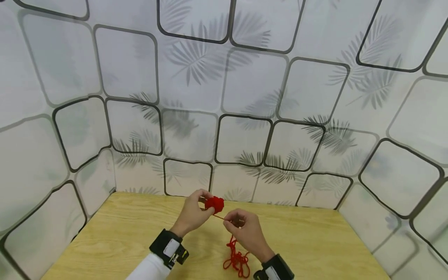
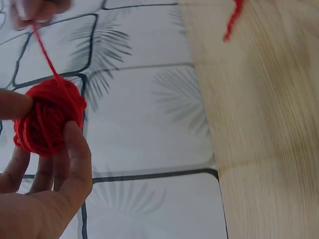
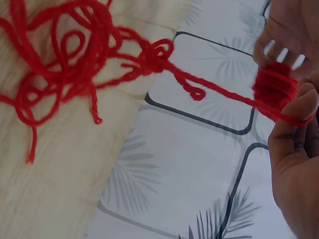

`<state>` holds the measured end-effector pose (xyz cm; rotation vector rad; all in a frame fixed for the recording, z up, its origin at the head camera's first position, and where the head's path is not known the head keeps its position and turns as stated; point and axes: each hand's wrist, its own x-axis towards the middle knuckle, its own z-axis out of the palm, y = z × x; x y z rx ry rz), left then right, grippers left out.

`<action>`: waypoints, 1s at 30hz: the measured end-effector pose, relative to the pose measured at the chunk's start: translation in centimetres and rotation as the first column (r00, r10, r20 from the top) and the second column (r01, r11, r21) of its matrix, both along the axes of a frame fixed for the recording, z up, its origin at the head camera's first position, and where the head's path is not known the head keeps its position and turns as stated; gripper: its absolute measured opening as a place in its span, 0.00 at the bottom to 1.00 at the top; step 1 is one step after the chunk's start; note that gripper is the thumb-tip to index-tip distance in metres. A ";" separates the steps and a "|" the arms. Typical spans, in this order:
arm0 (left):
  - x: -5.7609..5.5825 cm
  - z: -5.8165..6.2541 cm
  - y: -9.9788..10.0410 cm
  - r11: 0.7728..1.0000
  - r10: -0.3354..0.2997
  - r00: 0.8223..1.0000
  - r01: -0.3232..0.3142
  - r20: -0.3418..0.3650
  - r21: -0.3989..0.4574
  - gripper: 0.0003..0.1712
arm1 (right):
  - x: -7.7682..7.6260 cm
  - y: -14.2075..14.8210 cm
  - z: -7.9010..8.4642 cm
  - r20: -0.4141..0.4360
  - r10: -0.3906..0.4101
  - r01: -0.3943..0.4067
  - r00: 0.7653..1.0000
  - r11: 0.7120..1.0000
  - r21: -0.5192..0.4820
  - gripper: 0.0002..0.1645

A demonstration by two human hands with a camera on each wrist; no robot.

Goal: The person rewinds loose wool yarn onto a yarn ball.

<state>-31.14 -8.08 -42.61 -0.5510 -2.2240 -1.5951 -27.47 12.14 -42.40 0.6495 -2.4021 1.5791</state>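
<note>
A small ball of red yarn (image 2: 47,117) is held in the fingertips of my left hand (image 1: 194,214), thumb on one side and fingers round the other. From the ball a single strand (image 1: 218,216) runs taut to my right hand (image 1: 246,229), which pinches it between thumb and fingers a short way to the right. Below the right hand, a loose tangle of red yarn (image 1: 238,262) trails down toward the table. The right wrist view shows its loops, a small knotted clump (image 3: 157,57) and the strand leading up to the pinching fingers.
Both hands are above a light wood-grain table (image 1: 115,233). Pale sheeting (image 1: 190,136) with dark rounded squares and leaf prints rises behind the table and at both sides. Each wrist wears a black strap with a small device (image 1: 169,249).
</note>
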 end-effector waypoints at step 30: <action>2.2 -0.2 -1.4 0.631 -0.730 0.668 0.576 0.147 0.520 0.13 | -3.0 -0.5 -0.9 0.130 0.000 0.023 0.992 0.984 -0.175 0.07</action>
